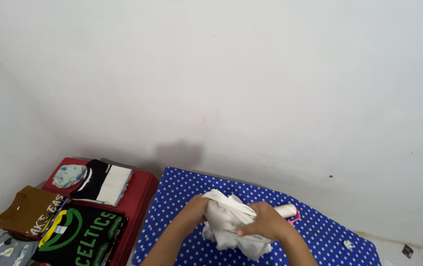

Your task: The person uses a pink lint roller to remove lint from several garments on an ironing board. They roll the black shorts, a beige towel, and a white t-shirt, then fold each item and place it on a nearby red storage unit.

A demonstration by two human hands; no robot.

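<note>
**White garment gripped in both hands over dotted cloth**

White garment (231, 221) is bunched into a crumpled mass and sits just above the blue cloth with white polka dots (172, 207), near its middle. Left hand (196, 207) grasps the garment's left side, fingers closed into the fabric. Right hand (265, 222) clenches the right side, thumb pressed across the front folds. A white and pink object (290, 212) lies on the dotted cloth just behind the right hand; its kind cannot be determined. To the left of the cloth, a red surface (140, 189) carries a folded black-and-white shirt (104, 182) and a small pale patterned item (68, 176). Nearer the viewer lie a folded brown shirt (27, 212) and a folded black shirt with green lettering (86, 235). A plain white wall (221, 74) fills the background.
</note>
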